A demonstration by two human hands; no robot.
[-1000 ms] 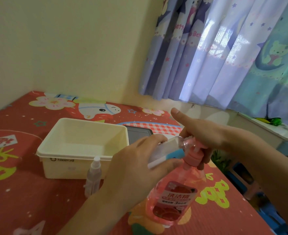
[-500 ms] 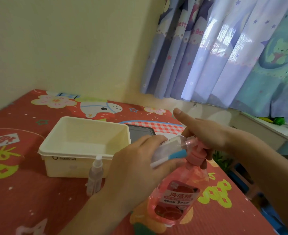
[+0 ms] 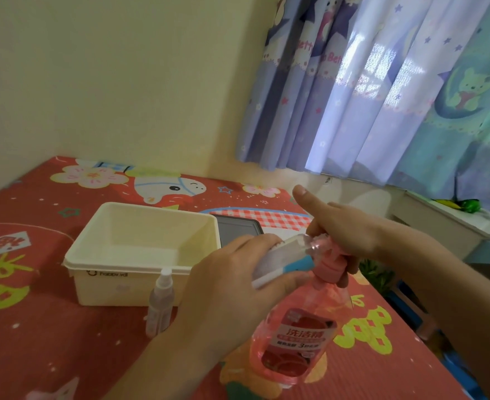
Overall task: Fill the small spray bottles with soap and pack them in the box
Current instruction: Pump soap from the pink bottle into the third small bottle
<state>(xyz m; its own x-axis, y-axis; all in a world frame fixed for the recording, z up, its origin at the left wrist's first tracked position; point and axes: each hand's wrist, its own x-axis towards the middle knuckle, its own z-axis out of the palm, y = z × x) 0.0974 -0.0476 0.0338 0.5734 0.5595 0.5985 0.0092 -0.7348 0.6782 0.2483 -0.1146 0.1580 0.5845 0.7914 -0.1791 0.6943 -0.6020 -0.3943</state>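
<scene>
A pink soap bottle (image 3: pixel 292 339) with a pink pump head stands on the red mat, front centre. My right hand (image 3: pixel 344 232) grips the pump head, thumb stretched out above it. My left hand (image 3: pixel 232 287) holds a small clear spray bottle (image 3: pixel 281 255) tilted on its side, its open mouth at the pump's nozzle. A second small spray bottle (image 3: pixel 160 303) with its white cap on stands upright in front of the cream box (image 3: pixel 140 249), which has nothing in it.
A dark tablet-like slab (image 3: pixel 238 232) lies behind the box's right side. The mat's right edge drops off to the floor. Curtains hang at the back right over a white ledge (image 3: pixel 451 217).
Both hands and the two bottles keep the same hold. Only the view has shifted slightly.
</scene>
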